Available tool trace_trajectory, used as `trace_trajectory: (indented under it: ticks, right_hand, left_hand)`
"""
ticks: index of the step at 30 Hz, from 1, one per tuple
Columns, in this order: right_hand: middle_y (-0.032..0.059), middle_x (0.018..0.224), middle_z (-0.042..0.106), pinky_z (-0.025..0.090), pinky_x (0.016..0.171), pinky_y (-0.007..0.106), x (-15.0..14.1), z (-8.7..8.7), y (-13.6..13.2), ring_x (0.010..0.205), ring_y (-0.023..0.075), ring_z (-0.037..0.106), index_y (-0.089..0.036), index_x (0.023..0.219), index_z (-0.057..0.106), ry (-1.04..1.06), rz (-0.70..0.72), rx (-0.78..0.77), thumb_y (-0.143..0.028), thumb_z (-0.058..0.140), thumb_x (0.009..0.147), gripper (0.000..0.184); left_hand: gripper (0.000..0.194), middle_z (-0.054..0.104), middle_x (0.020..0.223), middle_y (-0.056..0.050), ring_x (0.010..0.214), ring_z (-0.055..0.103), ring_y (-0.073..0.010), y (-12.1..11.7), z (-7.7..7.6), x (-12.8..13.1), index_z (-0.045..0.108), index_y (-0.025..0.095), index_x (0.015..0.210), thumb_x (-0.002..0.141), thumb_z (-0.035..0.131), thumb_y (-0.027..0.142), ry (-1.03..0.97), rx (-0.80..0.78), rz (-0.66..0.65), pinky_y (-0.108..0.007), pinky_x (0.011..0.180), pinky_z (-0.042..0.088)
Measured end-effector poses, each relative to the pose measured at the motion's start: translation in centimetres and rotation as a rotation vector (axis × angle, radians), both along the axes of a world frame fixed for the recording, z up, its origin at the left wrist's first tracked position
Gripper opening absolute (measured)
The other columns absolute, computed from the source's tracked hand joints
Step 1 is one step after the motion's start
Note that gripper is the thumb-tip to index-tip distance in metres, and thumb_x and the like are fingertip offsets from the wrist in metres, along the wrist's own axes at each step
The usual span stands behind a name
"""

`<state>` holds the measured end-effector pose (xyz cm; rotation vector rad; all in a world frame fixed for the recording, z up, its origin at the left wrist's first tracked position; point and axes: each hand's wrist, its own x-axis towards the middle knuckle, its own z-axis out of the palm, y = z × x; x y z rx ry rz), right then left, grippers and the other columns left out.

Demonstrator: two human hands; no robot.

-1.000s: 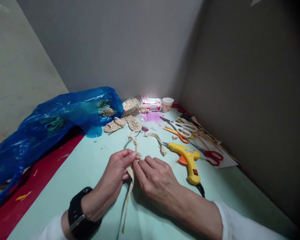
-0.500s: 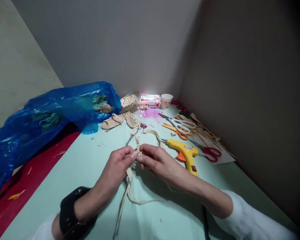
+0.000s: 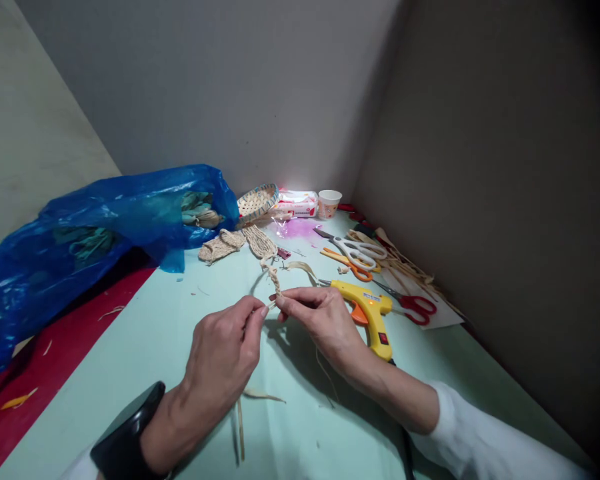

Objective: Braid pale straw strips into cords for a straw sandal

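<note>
Head view shows the right hand (image 3: 325,321), the nearer, pinching the close end of a plaited fibre braid (image 3: 275,278) stretching lengthwise toward the far edge of the tabletop (image 3: 123,360), the left hand (image 3: 223,348) pinching a strand (image 3: 271,305) beside it.

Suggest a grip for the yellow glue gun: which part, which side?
I'd take the handle, coming from the person's near right. The yellow glue gun lies on its side, handle angled toward the person, nozzle pointing left, away from that approach. The orange trigger faces left, so fingers could wrap around to it.
</note>
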<state>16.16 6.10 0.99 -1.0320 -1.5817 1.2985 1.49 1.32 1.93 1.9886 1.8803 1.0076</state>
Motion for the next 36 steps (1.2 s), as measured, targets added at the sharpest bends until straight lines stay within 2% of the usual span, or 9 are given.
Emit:
trace_trajectory:
  ticks: [7, 15, 19, 22, 24, 26, 29, 32, 36]
  right_hand:
    - [-0.0045, 0.048, 0.046, 0.023, 0.048, 0.023, 0.1, -0.4, 0.4, 0.048, 0.0073, 0.029, -0.015, 0.076, 0.076, 0.155, -0.056, -0.153, -0.033, 0.064, 0.079, 0.022]
    - [0.0049, 0.076, 0.068, 0.018, 0.045, 0.021, -0.6, -0.5, -0.6, 0.048, 0.0050, 0.028, -0.013, 0.088, 0.074, 0.351, 0.022, -0.440, -0.034, 0.070, 0.074, 0.026]
    - [-0.0009, 0.062, 0.057, 0.023, 0.048, 0.022, -0.4, -0.8, -0.4, 0.050, 0.0061, 0.032, -0.013, 0.074, 0.071, 0.305, 0.033, -0.313, -0.034, 0.070, 0.075, 0.021]
    - [-0.0016, 0.056, 0.053, 0.028, 0.052, 0.022, -0.4, -0.8, -0.5, 0.053, 0.0070, 0.037, -0.013, 0.063, 0.068, 0.285, 0.058, -0.254, -0.031, 0.067, 0.077, 0.023]
    - [-0.0014, 0.056, 0.054, 0.033, 0.055, 0.022, -0.6, -0.7, -0.7, 0.053, 0.0074, 0.040, -0.013, 0.062, 0.067, 0.290, 0.083, -0.270, -0.030, 0.066, 0.077, 0.024]
    - [-0.0013, 0.056, 0.055, 0.039, 0.057, 0.024, -0.9, -0.6, -0.9, 0.051, 0.0087, 0.045, -0.013, 0.066, 0.068, 0.345, 0.150, -0.305, -0.032, 0.064, 0.078, 0.023]
    - [0.0003, 0.060, 0.060, 0.044, 0.061, 0.027, -1.2, -0.5, -0.9, 0.055, 0.0123, 0.054, -0.012, 0.078, 0.068, 0.380, 0.212, -0.311, -0.032, 0.065, 0.078, 0.020]
    - [0.0013, 0.065, 0.064, 0.046, 0.065, 0.026, -1.3, -0.5, -0.9, 0.060, 0.0129, 0.058, -0.013, 0.086, 0.065, 0.346, 0.200, -0.263, -0.027, 0.065, 0.077, 0.017]
    - [0.0005, 0.068, 0.064, 0.047, 0.069, 0.027, -1.0, -0.5, -1.2, 0.061, 0.0118, 0.057, -0.016, 0.095, 0.057, 0.351, 0.232, -0.192, -0.023, 0.058, 0.083, 0.014]
  left_hand:
    - [0.017, 0.061, 0.058, -0.002, 0.052, 0.053, -0.0159, -1.0, -1.0, -0.1, 0.063, 0.019, 0.074, 0.085, 0.051, 0.014, 0.527, 0.415, -0.148, -0.030, 0.059, 0.031]
    - [0.028, 0.060, 0.058, -0.005, 0.052, 0.051, -0.0189, -1.3, -1.8, 1.2, 0.066, 0.018, 0.076, 0.080, 0.043, 0.001, 0.666, 0.330, -0.308, -0.033, 0.055, 0.029]
    - [0.017, 0.062, 0.067, -0.005, 0.063, 0.054, -0.0193, -1.5, -0.2, 0.6, 0.065, 0.019, 0.087, 0.085, 0.050, 0.013, 0.355, 0.349, -0.315, -0.032, 0.061, 0.036]
    - [0.011, 0.061, 0.073, -0.004, 0.072, 0.054, -0.0199, -0.7, 1.1, -0.5, 0.062, 0.020, 0.081, 0.086, 0.052, 0.022, 0.011, 0.293, -0.074, -0.032, 0.069, 0.039]
    - [0.015, 0.062, 0.079, -0.004, 0.074, 0.056, -0.0192, 0.3, 1.0, -0.9, 0.061, 0.020, 0.078, 0.085, 0.056, 0.032, -0.247, 0.033, -0.038, -0.031, 0.069, 0.042]
    - [0.020, 0.059, 0.075, -0.001, 0.067, 0.056, -0.0160, 1.2, 0.2, -0.9, 0.059, 0.020, 0.083, 0.085, 0.057, 0.039, -0.564, -0.294, -0.188, -0.028, 0.064, 0.044]
    - [0.027, 0.045, 0.061, 0.005, 0.046, 0.039, -0.0081, 1.9, -1.1, -0.4, 0.056, 0.020, 0.083, 0.083, 0.058, 0.047, -0.951, -0.519, -0.245, -0.020, 0.041, 0.033]
    - [0.029, 0.037, 0.057, 0.008, 0.041, 0.023, -0.0037, 1.9, -1.4, 0.1, 0.056, 0.018, 0.081, 0.078, 0.064, 0.045, -1.053, -0.581, -0.162, -0.017, 0.036, 0.014]
    - [0.032, 0.038, 0.052, 0.007, 0.041, 0.024, -0.0040, 1.6, -0.9, 0.0, 0.056, 0.016, 0.072, 0.078, 0.063, 0.048, -0.980, -0.506, -0.073, -0.018, 0.037, 0.012]
